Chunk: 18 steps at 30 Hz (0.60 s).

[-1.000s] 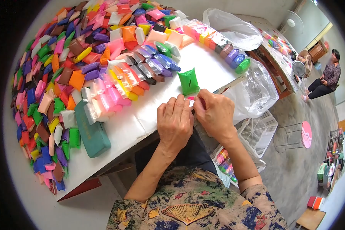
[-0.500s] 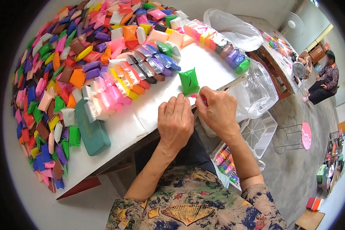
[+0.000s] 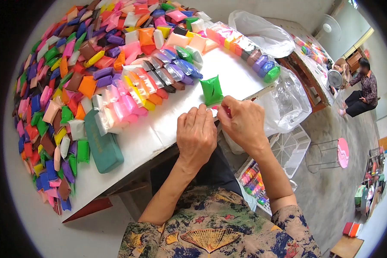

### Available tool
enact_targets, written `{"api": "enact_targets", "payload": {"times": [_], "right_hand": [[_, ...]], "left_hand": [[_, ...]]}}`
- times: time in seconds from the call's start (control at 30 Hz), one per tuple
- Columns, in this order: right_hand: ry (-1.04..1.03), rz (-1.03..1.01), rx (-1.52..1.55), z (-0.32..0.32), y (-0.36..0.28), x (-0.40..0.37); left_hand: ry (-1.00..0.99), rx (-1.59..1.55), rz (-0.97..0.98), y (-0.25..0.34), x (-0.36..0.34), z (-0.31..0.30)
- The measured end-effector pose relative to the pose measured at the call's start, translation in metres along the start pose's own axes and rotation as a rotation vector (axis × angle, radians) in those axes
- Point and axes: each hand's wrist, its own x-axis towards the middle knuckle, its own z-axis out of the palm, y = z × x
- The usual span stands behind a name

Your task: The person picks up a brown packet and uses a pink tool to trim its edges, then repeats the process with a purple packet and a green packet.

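My left hand (image 3: 197,135) is at the table's front edge, back upward, fingers bent and pressed together. What lies under its fingertips is hidden. Close to its right, my right hand (image 3: 243,122) is closed in a pinch, with a bit of pink-red showing at the fingers. A small white and pink scrap (image 3: 215,112) peeks out between the hands; its kind cannot be made out. Just beyond the fingertips lies a green packet (image 3: 212,90) with a dark crease-like mark. Stacked rows of clear-wrapped coloured packets (image 3: 148,81) lie to the left.
A large heap of coloured packets (image 3: 69,73) covers the table's left side. A teal case (image 3: 103,146) lies near the front edge. Another packet row (image 3: 245,49) is at the back, by clear plastic bags (image 3: 284,101). White baskets (image 3: 290,150) stand below right. A person (image 3: 365,88) sits farther off.
My right hand has shifted very slightly left and up; my left hand is almost still. The seated person has reached an arm toward the fan.
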Motion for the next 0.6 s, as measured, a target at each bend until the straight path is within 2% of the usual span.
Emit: {"api": "enact_targets", "payload": {"times": [0.3,0.4,0.5,0.6], "right_hand": [[0.009,-0.012,0.03,0.0059,-0.0013,-0.0008],[-0.001,0.085,-0.141,0.0041,0.001,0.0023],[0.022,0.069,-0.136,0.0012,0.0015,-0.0012],[0.113,0.2,-0.03,0.0032,0.0086,-0.0076]], "left_hand": [[-0.016,-0.004,0.0,0.0003,0.0011,-0.0015],[-0.016,0.0,0.006,-0.0001,0.0,-0.0015],[-0.017,0.001,0.008,-0.0002,-0.0005,-0.0019],[-0.015,0.003,0.01,0.0009,0.0001,-0.0023]]}}
